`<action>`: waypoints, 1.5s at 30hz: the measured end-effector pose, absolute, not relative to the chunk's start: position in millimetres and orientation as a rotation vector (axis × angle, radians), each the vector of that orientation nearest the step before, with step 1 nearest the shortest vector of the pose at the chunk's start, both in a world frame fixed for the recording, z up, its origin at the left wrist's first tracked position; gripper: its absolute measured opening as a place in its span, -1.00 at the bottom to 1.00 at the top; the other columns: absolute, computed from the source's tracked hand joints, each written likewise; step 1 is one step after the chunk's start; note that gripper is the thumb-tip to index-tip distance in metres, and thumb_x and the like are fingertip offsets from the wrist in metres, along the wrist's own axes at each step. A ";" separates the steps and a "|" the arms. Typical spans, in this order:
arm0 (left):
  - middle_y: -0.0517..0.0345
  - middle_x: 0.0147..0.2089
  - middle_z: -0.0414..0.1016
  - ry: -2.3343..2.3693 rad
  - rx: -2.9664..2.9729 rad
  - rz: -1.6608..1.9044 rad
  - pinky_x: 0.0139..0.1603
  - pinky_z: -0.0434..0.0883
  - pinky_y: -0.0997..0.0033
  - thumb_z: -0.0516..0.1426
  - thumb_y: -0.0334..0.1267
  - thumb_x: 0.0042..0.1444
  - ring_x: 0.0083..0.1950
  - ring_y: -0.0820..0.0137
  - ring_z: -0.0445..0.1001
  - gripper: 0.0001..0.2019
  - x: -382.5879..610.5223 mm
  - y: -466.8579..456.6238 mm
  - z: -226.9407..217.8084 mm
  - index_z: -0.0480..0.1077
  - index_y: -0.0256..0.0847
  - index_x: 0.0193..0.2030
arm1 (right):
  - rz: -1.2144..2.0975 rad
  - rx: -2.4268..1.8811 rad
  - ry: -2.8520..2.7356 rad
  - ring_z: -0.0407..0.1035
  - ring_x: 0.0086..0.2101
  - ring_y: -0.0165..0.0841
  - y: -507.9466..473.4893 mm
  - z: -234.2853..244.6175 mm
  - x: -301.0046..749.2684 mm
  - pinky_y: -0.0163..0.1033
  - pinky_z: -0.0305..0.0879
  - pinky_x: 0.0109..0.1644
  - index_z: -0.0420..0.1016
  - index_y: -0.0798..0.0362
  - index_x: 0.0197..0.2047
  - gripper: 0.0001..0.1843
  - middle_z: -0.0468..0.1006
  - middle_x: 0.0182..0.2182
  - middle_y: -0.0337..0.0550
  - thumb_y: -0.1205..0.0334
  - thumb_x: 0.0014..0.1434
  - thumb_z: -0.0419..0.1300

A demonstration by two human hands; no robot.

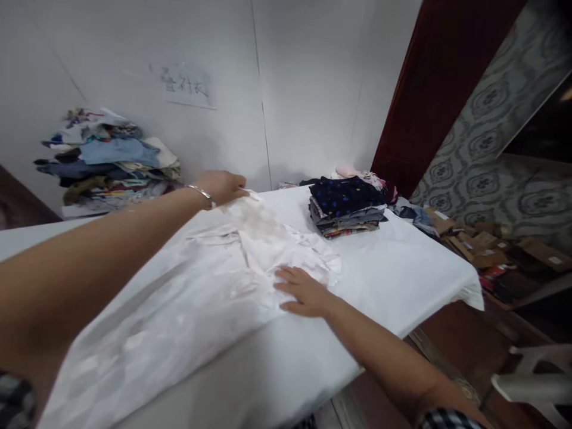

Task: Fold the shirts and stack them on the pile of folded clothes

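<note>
While white shirt [214, 268] lies spread on counter [402, 268]: left hand [221, 186] at its far edge, fingers curled, grip hidden; right hand [304, 292] flat on cloth, fingers spread wide. Risk: uneven pull likely bunches thin fabric, creasing it under pinning palm.

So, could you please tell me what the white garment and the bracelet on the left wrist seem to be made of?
The white garment looks like thin woven fabric, perhaps cotton, matte: it creases sharply and lies flat under the right hand. The bracelet at the left hand looks like polished silvery metal: it glints.
</note>
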State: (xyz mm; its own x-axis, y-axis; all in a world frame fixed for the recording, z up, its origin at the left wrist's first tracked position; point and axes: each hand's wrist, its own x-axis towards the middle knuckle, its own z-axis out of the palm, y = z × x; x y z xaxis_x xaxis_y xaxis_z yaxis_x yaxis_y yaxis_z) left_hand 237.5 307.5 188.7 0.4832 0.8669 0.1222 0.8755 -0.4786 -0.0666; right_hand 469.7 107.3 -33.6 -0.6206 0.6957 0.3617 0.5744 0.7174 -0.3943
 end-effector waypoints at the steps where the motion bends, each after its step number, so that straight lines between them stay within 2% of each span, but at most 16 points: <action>1: -0.03 -0.29 0.55 -1.561 -2.559 -0.101 -0.06 0.30 0.38 0.07 0.04 0.10 -0.10 0.29 0.45 -0.57 226.2 299.3 193.0 0.47 -0.35 -0.19 | 0.306 -0.957 -2.361 0.07 0.24 -0.21 107.6 -34.5 470.8 -0.03 0.00 0.28 0.36 0.06 0.15 -0.51 0.30 0.20 0.05 0.00 0.24 0.09; 3: 0.05 -0.36 0.52 -1.614 -2.458 -0.075 -0.06 0.29 0.36 0.05 0.08 0.09 -0.11 0.30 0.43 -0.55 204.7 281.3 198.1 0.49 -0.30 -0.20 | 0.253 -1.025 -2.205 0.29 0.05 -0.25 108.5 -36.2 472.2 -0.08 0.18 0.16 0.47 0.05 0.00 -0.67 0.48 -0.01 0.01 0.10 0.24 0.09; 5: 0.11 -0.33 0.51 -1.602 -2.396 -0.075 -0.09 0.28 0.37 -0.04 0.13 0.12 -0.16 0.36 0.42 -0.49 185.8 260.8 200.7 0.50 -0.27 -0.20 | 0.188 -1.183 -2.072 0.35 -0.08 -0.26 110.0 -37.8 472.9 -0.09 0.24 0.08 0.51 0.03 -0.09 -0.75 0.53 -0.15 -0.05 0.18 0.23 0.09; 10: 0.10 -0.15 0.48 -1.313 -2.260 -0.172 -0.28 0.25 0.43 -0.33 0.05 0.27 -0.23 0.40 0.40 -0.37 153.3 200.4 205.8 0.47 -0.25 -0.14 | 0.156 -1.413 -2.080 0.33 -0.01 -0.25 116.9 -41.5 474.9 -0.08 0.20 0.13 0.54 0.03 -0.10 -0.75 0.52 -0.04 -0.06 0.25 0.17 0.14; 13: 0.07 -0.19 0.46 -1.153 -2.207 -0.195 -0.40 0.19 0.39 -0.39 0.03 0.29 -0.33 0.36 0.38 -0.35 135.7 158.9 193.8 0.47 -0.19 -0.16 | 0.180 -1.474 -2.122 0.30 0.06 -0.24 120.7 -42.7 477.2 -0.09 0.17 0.18 0.54 0.02 -0.06 -0.72 0.48 0.03 -0.04 0.25 0.18 0.13; 16: 0.08 -0.36 0.44 -0.824 -2.557 -0.118 -0.43 0.20 0.37 -0.34 -0.02 0.30 -0.41 0.36 0.35 -0.40 112.9 118.3 153.1 0.48 -0.16 -0.20 | 0.188 -1.513 -2.151 0.27 0.11 -0.24 122.8 -42.3 478.6 -0.10 0.14 0.21 0.50 0.02 0.01 -0.67 0.44 0.08 -0.04 0.23 0.20 0.11; 18: 0.11 -0.40 0.45 -0.699 -2.806 -0.024 -0.39 0.26 0.37 -0.22 -0.04 0.30 -0.44 0.40 0.35 -0.53 94.9 96.8 113.9 0.48 -0.13 -0.23 | 0.172 -1.529 -2.165 0.25 0.13 -0.23 123.5 -41.0 478.9 -0.10 0.12 0.22 0.48 0.03 0.05 -0.65 0.42 0.11 -0.03 0.22 0.21 0.09; 19: 0.11 -0.39 0.46 -0.725 -2.849 0.019 -0.39 0.28 0.37 -0.15 -0.03 0.28 -0.46 0.42 0.36 -0.58 85.5 88.9 94.0 0.48 -0.13 -0.21 | 0.165 -1.527 -2.178 0.25 0.12 -0.23 123.8 -40.2 478.8 -0.10 0.12 0.22 0.47 0.03 0.06 -0.64 0.42 0.10 -0.03 0.22 0.22 0.08; 21: 0.07 -0.28 0.49 -0.866 -2.841 0.090 -0.40 0.31 0.35 -0.09 -0.06 0.24 -0.44 0.39 0.40 -0.63 67.2 79.2 59.6 0.43 -0.16 -0.04 | 0.159 -1.517 -2.202 0.26 0.10 -0.24 124.2 -38.3 478.4 -0.11 0.13 0.21 0.46 0.05 0.07 -0.64 0.44 0.07 -0.02 0.24 0.22 0.07; 24: -0.02 -0.17 0.48 -1.100 -2.772 0.093 -0.43 0.35 0.27 -0.11 -0.24 0.18 -0.41 0.31 0.43 -0.59 46.5 75.2 31.9 0.34 -0.20 0.12 | 0.182 -1.520 -2.204 0.28 0.07 -0.25 123.9 -35.4 477.4 -0.13 0.15 0.18 0.46 0.06 0.07 -0.63 0.46 0.04 -0.03 0.29 0.20 0.07; 30: -0.03 0.04 0.48 -1.298 -2.629 -0.080 -0.17 0.41 0.14 -0.09 -0.52 -0.04 -0.11 0.16 0.49 -0.44 33.2 69.9 25.1 0.36 -0.20 0.12 | 0.210 -1.663 -1.998 0.36 -0.06 -0.31 116.3 -29.1 473.9 -0.25 0.22 0.07 0.52 0.01 -0.05 -0.65 0.54 -0.09 -0.15 0.37 0.12 0.06; 33: -0.04 0.09 0.46 -1.226 -2.573 -0.170 -0.07 0.39 0.14 -0.09 -0.55 -0.06 -0.02 0.17 0.47 -0.42 29.2 67.5 19.8 0.37 -0.22 0.12 | 0.148 -1.800 -1.874 0.39 -0.15 -0.29 113.3 -23.9 472.0 -0.24 0.26 -0.05 0.45 0.03 0.04 -0.59 0.56 -0.18 -0.14 0.35 0.15 0.00; 36: -0.06 0.01 0.50 -1.109 -2.502 -0.285 -0.07 0.40 0.17 -0.10 -0.53 -0.01 -0.05 0.20 0.48 -0.50 26.9 69.1 21.9 0.42 -0.26 0.04 | 0.091 -2.052 -1.833 0.40 -0.17 -0.23 115.8 -16.7 471.2 -0.23 0.26 -0.12 0.27 0.00 0.23 -0.47 0.57 -0.18 -0.11 0.26 0.17 0.03; 38: -0.04 -0.07 0.53 -1.047 -2.470 -0.341 -0.15 0.41 0.21 -0.10 -0.50 0.03 -0.14 0.22 0.49 -0.59 27.0 71.4 30.3 0.46 -0.26 -0.08 | 0.067 -2.202 -1.834 0.42 -0.16 -0.22 118.6 -11.4 471.9 -0.24 0.25 -0.15 0.23 -0.05 0.26 -0.45 0.58 -0.16 -0.12 0.23 0.18 0.04; 41: 0.00 -0.18 0.53 -1.009 -2.440 -0.382 -0.23 0.40 0.23 -0.10 -0.45 0.07 -0.26 0.26 0.47 -0.70 26.5 72.7 45.6 0.45 -0.23 -0.28 | 0.044 -2.234 -1.837 0.43 -0.14 -0.23 117.9 -5.7 476.4 -0.27 0.24 -0.16 0.40 -0.05 0.12 -0.57 0.59 -0.15 -0.12 0.24 0.21 -0.02; 45: 0.00 -0.16 0.53 -1.034 -2.485 -0.406 -0.14 0.38 0.18 -0.07 -0.38 0.11 -0.19 0.23 0.46 -0.73 20.3 64.2 46.8 0.46 -0.22 -0.26 | -0.001 -2.191 -1.864 0.42 -0.10 -0.26 102.6 -7.2 489.0 -0.29 0.23 -0.15 0.47 -0.04 0.00 -0.64 0.57 -0.10 -0.16 0.22 0.25 -0.07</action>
State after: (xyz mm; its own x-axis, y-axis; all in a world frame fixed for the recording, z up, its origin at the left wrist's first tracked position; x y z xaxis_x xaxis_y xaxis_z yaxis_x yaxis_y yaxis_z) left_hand 20.3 64.2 46.8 0.6817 0.6026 0.4149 0.7240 -0.6375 -0.2636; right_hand 489.0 102.6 -7.2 0.1752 0.9698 0.1700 0.9699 -0.1403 -0.1989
